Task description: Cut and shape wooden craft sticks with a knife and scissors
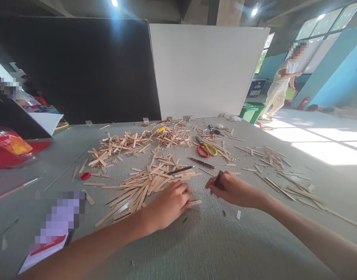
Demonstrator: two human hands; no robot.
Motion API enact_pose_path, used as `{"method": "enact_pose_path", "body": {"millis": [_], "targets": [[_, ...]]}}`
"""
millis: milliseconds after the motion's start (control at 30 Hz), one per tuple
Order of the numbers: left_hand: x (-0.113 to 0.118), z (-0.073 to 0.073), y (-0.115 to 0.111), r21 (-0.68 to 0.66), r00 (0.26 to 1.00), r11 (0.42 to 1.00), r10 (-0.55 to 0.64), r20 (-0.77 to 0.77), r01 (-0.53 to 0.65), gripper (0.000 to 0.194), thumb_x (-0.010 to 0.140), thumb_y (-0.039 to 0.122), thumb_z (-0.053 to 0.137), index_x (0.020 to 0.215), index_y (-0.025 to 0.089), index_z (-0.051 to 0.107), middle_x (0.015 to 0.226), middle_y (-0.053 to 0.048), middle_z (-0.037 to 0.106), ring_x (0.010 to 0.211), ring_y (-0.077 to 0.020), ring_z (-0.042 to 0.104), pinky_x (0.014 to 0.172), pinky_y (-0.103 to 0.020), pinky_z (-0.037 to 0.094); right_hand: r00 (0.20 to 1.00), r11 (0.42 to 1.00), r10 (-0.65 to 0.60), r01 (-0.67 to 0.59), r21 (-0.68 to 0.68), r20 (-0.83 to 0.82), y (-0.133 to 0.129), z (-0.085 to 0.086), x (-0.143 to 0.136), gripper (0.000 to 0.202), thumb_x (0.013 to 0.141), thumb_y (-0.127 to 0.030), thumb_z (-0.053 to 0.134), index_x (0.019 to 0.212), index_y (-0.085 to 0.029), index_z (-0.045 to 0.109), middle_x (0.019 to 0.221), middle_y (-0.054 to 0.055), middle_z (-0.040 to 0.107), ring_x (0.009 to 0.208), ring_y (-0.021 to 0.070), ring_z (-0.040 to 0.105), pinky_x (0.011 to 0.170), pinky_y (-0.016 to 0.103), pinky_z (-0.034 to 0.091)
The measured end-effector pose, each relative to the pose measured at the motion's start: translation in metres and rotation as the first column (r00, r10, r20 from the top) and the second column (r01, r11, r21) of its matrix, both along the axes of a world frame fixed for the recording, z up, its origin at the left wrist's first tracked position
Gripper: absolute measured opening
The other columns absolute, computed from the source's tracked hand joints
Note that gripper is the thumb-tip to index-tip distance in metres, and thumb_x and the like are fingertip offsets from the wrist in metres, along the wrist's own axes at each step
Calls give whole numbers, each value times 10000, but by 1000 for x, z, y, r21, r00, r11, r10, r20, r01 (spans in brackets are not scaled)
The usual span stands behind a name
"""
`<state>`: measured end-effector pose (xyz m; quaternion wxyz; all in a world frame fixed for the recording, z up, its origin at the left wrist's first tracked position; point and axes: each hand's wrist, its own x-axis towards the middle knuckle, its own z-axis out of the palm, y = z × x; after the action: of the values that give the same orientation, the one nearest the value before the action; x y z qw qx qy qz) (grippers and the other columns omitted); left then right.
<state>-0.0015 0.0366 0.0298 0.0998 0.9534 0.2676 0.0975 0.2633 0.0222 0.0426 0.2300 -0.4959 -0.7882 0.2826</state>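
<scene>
My left hand (176, 199) is closed low over the table, its fingers on a wooden craft stick (196, 202) whose end sticks out to the right. Across a small gap, my right hand (231, 189) is curled around a small dark brown tool (219, 180); its exact kind is hidden by the fingers. A heap of craft sticks (150, 177) lies just beyond my left hand. Near the fingers rest a black pen (181, 170) and a dark red pen (201, 162). Small chips, one of them a white piece (238, 214), lie below my right hand.
Scissors (206, 149) with red and yellow handles lie behind the pens. More sticks (120, 146) spread at the back, and stick pieces (271, 157) at right. A phone (54, 233) and a bottle (12, 142) are at left. Black and white boards (207, 70) stand behind; a person (280, 83) walks beyond.
</scene>
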Motion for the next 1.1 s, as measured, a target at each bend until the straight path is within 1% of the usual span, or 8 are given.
{"method": "enact_pose_path", "body": {"millis": [267,367,467,567,667,800,1000,1100], "targets": [[-5,6,5,-273,996,959,85,19,-77,311,967,314,695,696,171,642,797,-29,641,839,-221,633,759,-312,452,973,995,-74,57,-83,-219,-6,13,-3,230,956,-393,617,822,-207,617,623,-16,636,503,104,587,465,218,455],[-10,9,13,-325,994,943,95,53,-73,248,964,364,696,795,184,700,853,-26,683,850,-202,652,748,-295,448,934,979,-108,40,-200,-341,-7,10,-8,248,929,-428,671,848,-199,620,694,8,685,521,111,614,458,223,483],[-12,9,19,-339,988,938,114,101,-74,181,990,357,663,1035,201,742,985,-52,723,965,-221,666,861,-329,468,887,955,-141,6,-296,-439,-7,1,-14,314,887,-475,732,838,-190,611,710,20,703,486,103,598,429,219,485],[-10,3,22,-330,987,944,63,145,-12,364,898,378,791,1228,245,715,1186,-72,693,1141,-260,632,997,-386,450,883,943,-139,-21,-333,-448,-8,-10,-20,332,884,-492,737,838,-183,624,679,7,692,457,89,571,418,207,473],[-9,-3,24,-279,988,960,27,153,17,458,767,404,909,1165,252,742,1232,-74,671,1198,-300,600,1059,-449,408,882,932,-118,-61,-358,-457,-12,-17,-27,353,909,-503,700,801,-185,590,685,10,695,475,95,592,414,200,466],[-10,-6,27,-263,987,965,41,157,2,475,806,450,872,1202,245,707,1220,-71,698,1209,-301,603,1119,-502,334,878,913,-74,-131,-386,-473,-15,-17,-33,357,950,-499,642,796,-185,569,719,19,703,502,99,617,429,201,474],[-12,-8,30,-240,996,969,-45,72,62,645,736,573,879,1289,303,687,1410,-86,585,1340,-387,483,1140,-570,295,875,885,-113,-127,-448,-470,-14,-21,-35,330,854,-459,761,779,-185,594,611,-21,636,500,118,606,462,224,474],[-11,-11,30,-233,995,971,-38,91,58,591,767,580,855,1257,296,688,1399,-78,594,1332,-375,487,1146,-559,286,929,939,-70,-61,-337,-364,-15,-25,-32,296,902,-440,715,795,-191,595,624,-37,597,518,105,550,465,217,406]]}}
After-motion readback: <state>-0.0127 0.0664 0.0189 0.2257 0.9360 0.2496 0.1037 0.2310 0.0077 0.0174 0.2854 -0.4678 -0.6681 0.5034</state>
